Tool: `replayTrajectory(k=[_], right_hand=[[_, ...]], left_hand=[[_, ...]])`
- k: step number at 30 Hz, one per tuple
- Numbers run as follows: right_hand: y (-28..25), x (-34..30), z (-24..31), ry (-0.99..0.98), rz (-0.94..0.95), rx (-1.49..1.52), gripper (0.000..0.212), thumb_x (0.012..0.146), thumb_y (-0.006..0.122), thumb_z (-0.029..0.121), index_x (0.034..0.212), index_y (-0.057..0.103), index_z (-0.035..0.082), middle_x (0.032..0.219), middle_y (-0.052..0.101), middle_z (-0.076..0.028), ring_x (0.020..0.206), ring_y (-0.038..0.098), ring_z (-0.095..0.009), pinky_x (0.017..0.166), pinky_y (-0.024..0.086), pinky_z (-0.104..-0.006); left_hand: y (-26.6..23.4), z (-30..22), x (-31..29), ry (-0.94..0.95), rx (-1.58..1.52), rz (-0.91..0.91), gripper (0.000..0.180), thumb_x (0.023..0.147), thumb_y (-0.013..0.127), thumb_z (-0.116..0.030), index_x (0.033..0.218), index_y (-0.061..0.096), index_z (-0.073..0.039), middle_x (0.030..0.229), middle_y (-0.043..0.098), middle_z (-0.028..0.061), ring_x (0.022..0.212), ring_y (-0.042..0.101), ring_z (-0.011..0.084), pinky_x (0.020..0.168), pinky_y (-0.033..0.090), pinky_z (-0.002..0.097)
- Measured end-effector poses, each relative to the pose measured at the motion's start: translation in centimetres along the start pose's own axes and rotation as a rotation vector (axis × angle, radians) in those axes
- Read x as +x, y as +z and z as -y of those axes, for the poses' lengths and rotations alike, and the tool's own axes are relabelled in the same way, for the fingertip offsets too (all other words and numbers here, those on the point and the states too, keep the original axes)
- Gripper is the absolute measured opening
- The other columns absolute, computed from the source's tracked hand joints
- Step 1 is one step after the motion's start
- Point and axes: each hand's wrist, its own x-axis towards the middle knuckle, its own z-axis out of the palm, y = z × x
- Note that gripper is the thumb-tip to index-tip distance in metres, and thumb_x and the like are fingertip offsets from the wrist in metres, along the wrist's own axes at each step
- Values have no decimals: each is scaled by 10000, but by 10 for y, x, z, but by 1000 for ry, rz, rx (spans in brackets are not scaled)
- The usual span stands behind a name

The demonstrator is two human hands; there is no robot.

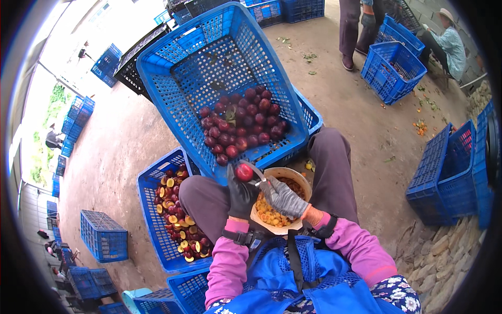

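My left hand (241, 199), in a black glove, is closed around a dark red plum (243, 172). My right hand (285, 199), in a grey knit glove, grips a curved metal tool (257, 171) that lies against the plum's right side; its exact kind is hard to make out. Beneath my hands, between my knees, stands a pale bucket (281, 229) holding orange-yellow pits or scraps. Ahead of me a blue crate (180, 58) leans toward me with whole plums (246, 125) gathered at its near end. Halved plums (180, 220) fill another blue crate (149, 233) at my left.
Under the leaning crate sits another blue crate (309, 112), with a black crate (133, 65) behind. Blue crates (103, 235) stand along the left and a stack (444, 178) at the right by a stone wall (444, 256). Two people (448, 49) (351, 31) are at the far right.
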Motion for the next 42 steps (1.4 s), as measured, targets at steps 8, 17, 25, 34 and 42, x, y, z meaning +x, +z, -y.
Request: replayTrajectory(k=[8, 17, 25, 34, 42], right_hand=[[-16, 4, 13, 309, 86, 309, 292, 850, 496, 150, 1049, 525, -63, 842, 568, -255, 622, 583, -322, 498, 462, -381], [1, 4, 22, 616, 37, 371, 291, 877, 449, 274, 956, 467, -5, 540, 526, -197, 488, 541, -353, 448, 410, -460], [27, 0, 13, 496, -26, 365, 342, 867, 457, 253, 1047, 476, -37, 585, 549, -218, 501, 546, -357, 453, 417, -462], [12, 10, 3, 463, 60, 465, 305, 875, 453, 271, 965, 506, -15, 538, 532, -196, 469, 533, -348, 433, 395, -454], [6, 21, 7, 356, 71, 467, 298, 885, 432, 301, 947, 494, 16, 528, 532, -180, 457, 532, -345, 431, 395, -459]], left_hand=[[32, -32, -20, -259, -413, -39, 422, 926, 388, -385, 1106, 416, -4, 984, 512, 110, 844, 563, 212, 818, 490, 343], [27, -2, -22, -136, -151, 64, 392, 939, 372, -359, 1129, 430, -22, 926, 559, 93, 845, 593, 226, 801, 482, 339], [21, -18, -8, -203, -210, 167, 384, 927, 431, -255, 1216, 344, -19, 1001, 530, 95, 910, 544, 205, 829, 438, 310], [10, -48, -9, -478, -374, 208, 238, 911, 466, -176, 1014, 488, 37, 934, 536, 60, 857, 517, 185, 775, 409, 282], [-7, -36, -5, -65, 270, 113, 579, 878, 506, -123, 1346, 192, 9, 1060, 467, 97, 853, 491, 131, 734, 433, 264]])
